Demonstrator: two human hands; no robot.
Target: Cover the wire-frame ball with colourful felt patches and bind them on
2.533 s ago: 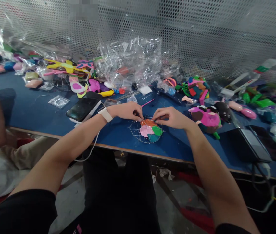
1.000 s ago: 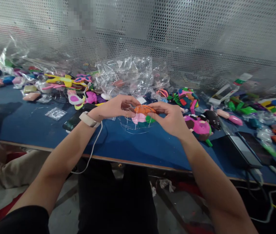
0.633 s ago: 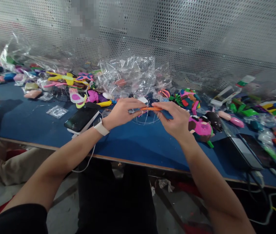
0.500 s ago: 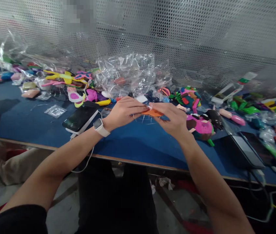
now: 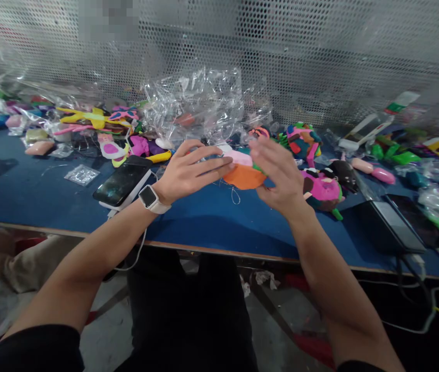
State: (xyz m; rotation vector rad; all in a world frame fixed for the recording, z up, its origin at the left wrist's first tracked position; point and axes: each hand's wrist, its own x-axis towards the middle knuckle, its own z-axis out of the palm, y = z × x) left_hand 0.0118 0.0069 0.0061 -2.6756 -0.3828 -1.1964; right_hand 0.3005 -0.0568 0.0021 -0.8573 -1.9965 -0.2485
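Note:
Between my hands is a soft clay piece (image 5: pixel 245 177), orange at the front with pink and green showing behind. My left hand (image 5: pixel 196 173), a white-strapped watch on its wrist, grips the left edge with its fingertips. On the opposite side my right hand (image 5: pixel 279 173) has its thumb low by the orange edge and its fingers raised behind, slightly blurred; it appears to hold that side. A thin clear loop (image 5: pixel 235 196) hangs just under the piece. Right of my right hand lies a pink and brown clay figure (image 5: pixel 322 188) with green parts.
A phone on a white power bank (image 5: pixel 122 183) with a cable lies at left. Clear plastic bags (image 5: pixel 200 108) and colourful clay pieces line the mesh wall. Dark devices (image 5: pixel 393 225) with cables sit at right, a clear bottle (image 5: pixel 370 124) behind. Another person's arm shows at far left.
The clay piece has tilted, showing more orange plus pink and green. My right hand's fingers have risen and the hands spread slightly apart. The whole view has shifted a little.

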